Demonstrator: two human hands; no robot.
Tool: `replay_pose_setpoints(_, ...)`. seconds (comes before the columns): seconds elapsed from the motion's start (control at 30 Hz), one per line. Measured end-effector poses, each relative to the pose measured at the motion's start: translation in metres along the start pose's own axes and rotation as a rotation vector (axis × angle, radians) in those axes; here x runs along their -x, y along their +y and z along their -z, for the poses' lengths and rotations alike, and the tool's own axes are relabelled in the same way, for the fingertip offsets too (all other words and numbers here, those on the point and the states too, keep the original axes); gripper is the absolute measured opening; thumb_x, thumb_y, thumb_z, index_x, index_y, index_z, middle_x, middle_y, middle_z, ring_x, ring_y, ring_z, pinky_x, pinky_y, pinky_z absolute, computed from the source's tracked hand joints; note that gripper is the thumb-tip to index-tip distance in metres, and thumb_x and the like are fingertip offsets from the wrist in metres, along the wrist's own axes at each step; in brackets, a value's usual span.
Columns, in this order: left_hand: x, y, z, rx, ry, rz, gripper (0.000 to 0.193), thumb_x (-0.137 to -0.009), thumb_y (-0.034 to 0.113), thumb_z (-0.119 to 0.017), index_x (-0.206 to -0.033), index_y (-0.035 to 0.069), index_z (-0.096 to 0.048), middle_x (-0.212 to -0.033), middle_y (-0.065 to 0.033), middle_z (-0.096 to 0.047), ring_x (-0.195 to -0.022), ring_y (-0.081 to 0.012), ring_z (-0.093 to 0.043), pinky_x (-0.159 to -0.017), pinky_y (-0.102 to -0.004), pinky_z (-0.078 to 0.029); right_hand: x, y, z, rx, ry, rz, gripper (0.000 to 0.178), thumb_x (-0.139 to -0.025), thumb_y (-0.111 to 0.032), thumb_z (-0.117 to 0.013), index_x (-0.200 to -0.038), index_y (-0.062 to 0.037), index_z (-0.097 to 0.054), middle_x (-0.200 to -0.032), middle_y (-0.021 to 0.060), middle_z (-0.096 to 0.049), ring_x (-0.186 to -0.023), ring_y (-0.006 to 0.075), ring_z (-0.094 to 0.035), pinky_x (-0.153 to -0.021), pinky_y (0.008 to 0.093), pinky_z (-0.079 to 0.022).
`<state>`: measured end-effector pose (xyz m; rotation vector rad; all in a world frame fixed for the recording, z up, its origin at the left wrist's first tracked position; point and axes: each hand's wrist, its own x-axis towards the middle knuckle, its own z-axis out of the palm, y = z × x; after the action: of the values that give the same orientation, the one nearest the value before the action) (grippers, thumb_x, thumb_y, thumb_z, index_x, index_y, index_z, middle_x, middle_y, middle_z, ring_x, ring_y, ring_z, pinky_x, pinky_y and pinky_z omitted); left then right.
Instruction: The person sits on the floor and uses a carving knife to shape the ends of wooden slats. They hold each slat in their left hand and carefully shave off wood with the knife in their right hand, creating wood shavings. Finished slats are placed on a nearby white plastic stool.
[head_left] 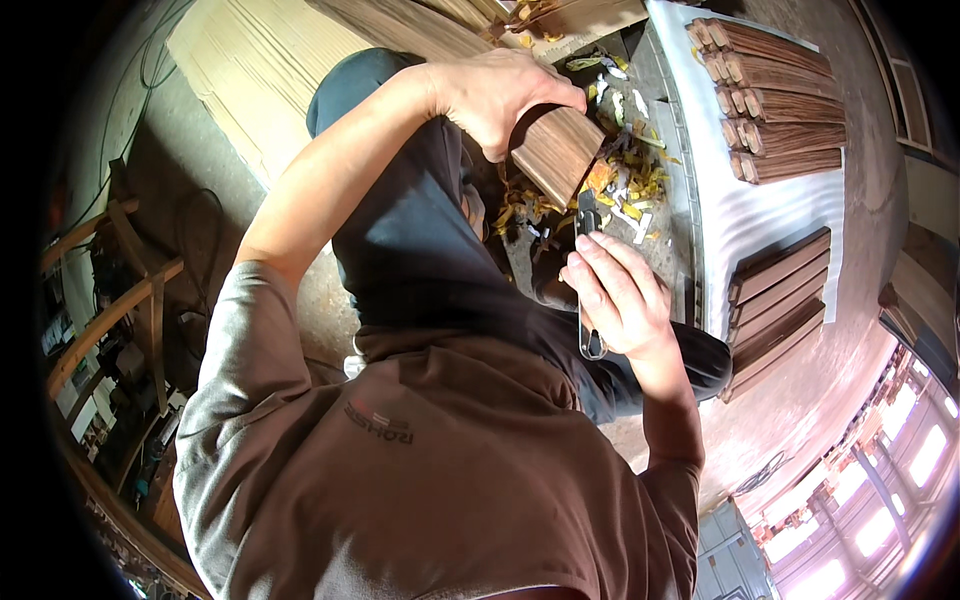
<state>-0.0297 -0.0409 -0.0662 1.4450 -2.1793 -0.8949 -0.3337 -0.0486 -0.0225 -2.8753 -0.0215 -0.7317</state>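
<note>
My left hand [500, 95] grips a brown wooden board [562, 150] with striped grain, its fingers wrapped over the upper side. The board tilts with its end toward my right hand. Lower and to the right, my right hand [625, 295] is closed around a slim metal utility knife [588, 215] with a dark front end. Its tip is close to the board's lower right corner; whether they touch I cannot tell. Beneath and beside the board lie many yellow and white strips [630, 190], like peeled tape or shavings.
Bundled wooden slats [775, 100] lie on a white sheet [720, 215] at the right, with several wider boards [780, 290] nearer. Flattened cardboard [250, 80] and a long brown board [410, 28] are at the far left. A wooden frame [110, 300] stands at the left.
</note>
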Motion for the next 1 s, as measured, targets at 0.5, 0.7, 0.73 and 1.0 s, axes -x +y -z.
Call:
replay_pose_setpoints(0.5,-0.008,-0.001,-0.005,-0.018,-0.088,0.014,0.089,-0.045,0.009,-0.083,-0.129,0.011,-0.053,-0.108,-0.015,-0.066,-0.105,-0.0375,-0.063,-0.085,-0.0447,-0.05,-0.005,0.025,0.011,0.137,-0.293,0.235,0.016,-0.088,-0.008,-0.069,-0.1,0.0021,-0.068,-0.103,0.0157,-0.071,-0.1,0.0297,-0.068,-0.082,0.035,-0.06)
replay_pose_setpoints(0.7,0.003,-0.007,-0.006,-0.025,-0.031,-0.029,0.09,-0.044,0.01,-0.085,-0.128,0.014,-0.054,-0.109,-0.013,-0.067,-0.108,-0.036,-0.063,-0.093,-0.0433,-0.048,0.015,0.081,0.023,-0.105,0.131,-0.584,0.013,-0.092,-0.003,-0.062,-0.104,-0.0008,-0.066,-0.091,0.0111,-0.07,-0.073,0.0177,-0.067,-0.06,0.0254,-0.054)
replay_pose_setpoints(0.73,0.005,-0.004,-0.009,-0.032,-0.034,-0.026,0.09,-0.044,0.011,-0.085,-0.128,0.014,-0.055,-0.109,-0.0127,-0.067,-0.108,-0.0355,-0.063,-0.095,-0.0432,-0.048,0.017,0.089,0.021,-0.32,0.447,-0.729,0.016,-0.092,0.0,-0.061,-0.107,-0.0009,-0.066,-0.093,0.0108,-0.07,-0.072,0.0158,-0.065,-0.062,0.0246,-0.052)
replay_pose_setpoints(1.0,0.001,-0.004,-0.01,-0.071,-0.015,-0.014,0.08,-0.049,0.013,-0.085,-0.124,0.015,-0.057,-0.107,-0.0135,-0.067,-0.107,-0.0353,-0.063,-0.089,-0.0443,-0.051,0.004,0.035,-0.023,-0.279,0.089,-0.932,0.025,-0.089,-0.03,-0.075,-0.092,-0.0062,-0.068,-0.068,0.0064,-0.065,-0.062,0.0213,-0.064,-0.059,0.0316,-0.05)
